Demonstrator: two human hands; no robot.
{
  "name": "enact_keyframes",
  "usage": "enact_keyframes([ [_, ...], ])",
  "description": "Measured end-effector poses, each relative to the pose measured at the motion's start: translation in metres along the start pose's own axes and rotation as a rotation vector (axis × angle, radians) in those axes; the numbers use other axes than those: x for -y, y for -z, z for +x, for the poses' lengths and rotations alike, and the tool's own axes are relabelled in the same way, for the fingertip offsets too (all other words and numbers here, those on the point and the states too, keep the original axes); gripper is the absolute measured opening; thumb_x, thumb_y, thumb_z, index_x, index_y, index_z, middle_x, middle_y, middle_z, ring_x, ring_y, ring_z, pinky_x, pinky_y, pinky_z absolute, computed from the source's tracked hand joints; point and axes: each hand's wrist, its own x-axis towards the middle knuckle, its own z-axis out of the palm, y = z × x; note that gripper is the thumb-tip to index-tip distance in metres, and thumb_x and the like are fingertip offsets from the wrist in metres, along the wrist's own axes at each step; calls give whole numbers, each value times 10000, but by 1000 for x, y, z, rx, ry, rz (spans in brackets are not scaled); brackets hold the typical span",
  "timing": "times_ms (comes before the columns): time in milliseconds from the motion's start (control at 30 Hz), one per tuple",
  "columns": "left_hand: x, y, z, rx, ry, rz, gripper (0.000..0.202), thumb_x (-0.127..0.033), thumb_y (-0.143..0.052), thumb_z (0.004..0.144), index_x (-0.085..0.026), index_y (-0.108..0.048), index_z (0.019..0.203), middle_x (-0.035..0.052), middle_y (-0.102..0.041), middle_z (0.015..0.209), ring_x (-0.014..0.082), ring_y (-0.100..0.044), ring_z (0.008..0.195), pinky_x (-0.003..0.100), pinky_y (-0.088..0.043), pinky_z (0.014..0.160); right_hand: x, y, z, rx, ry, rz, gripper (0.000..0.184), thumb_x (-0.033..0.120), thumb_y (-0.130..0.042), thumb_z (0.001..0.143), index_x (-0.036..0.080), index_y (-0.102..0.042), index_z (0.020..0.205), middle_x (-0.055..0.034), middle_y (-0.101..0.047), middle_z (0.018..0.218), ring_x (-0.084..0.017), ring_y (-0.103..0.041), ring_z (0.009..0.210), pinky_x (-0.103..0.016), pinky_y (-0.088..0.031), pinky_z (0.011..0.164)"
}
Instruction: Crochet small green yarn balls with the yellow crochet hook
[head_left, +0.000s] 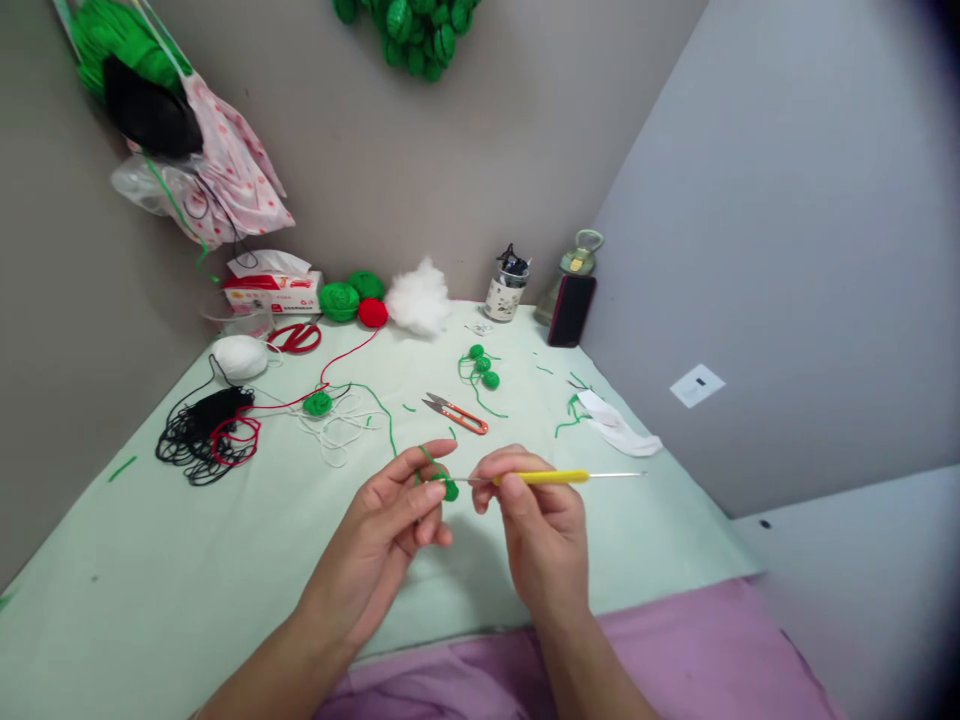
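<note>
Purple cloth (675, 640), table edge (660, 590); left fingers (409, 508) tight on green crochet (451, 490), right fingers (521, 503) round hook (547, 477), snips (469, 418) ahead.

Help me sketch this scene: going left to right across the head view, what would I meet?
Black yarn on the table, small green ball, left fingers, right fingers, white wall plate.

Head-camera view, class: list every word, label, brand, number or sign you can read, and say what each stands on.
No text can be read for certain.
Tissue box: printed characters, too small and blurred.
Jar: dark marks on a pale label, too blurred to tell whether they are words.
</note>
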Motion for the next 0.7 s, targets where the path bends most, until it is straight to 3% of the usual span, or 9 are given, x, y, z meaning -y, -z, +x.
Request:
enact_keyframes([
  [133,2,-3,-3,1,-25,62,305,-219,-843,822,-197,-810,1124,-30,-592,666,77,-507,592,199,-554,608,-3,-2,0,36,6,-38,177,244,-633,996,258,-809,994,-55,-766,959,-164,-672,806,-311,-569,710],
  [433,1,-1,-4,2,-29,72,262,-210,-806,852,-192,-816,1114,-30,-586,645,73,-518,579,181,-529,586,0,-2,4,-18,-186,213,227,355,-607,1008,195,-728,901,-52,-749,840,-130,-640,611,-291,-575,610],
  [567,0,-2,-4,-18,-47,91,279,-204,-818,832,-202,-818,1111,-27,-597,709,72,-530,589,195,-545,600,5,-2,0,8,-99,129,228,325,-548,1043,207,-722,954,-51,-754,893,-143,-686,657,-300,-598,627],
  [700,1,-3,-5,-40,-85,158,286,-226,-833,821,-228,-812,1106,-31,-601,785,74,-551,603,225,-570,637,8,0,-8,72,124,-195,247,161,-477,1053,243,-707,1094,-55,-748,992,-152,-709,798,-310,-604,729],
])
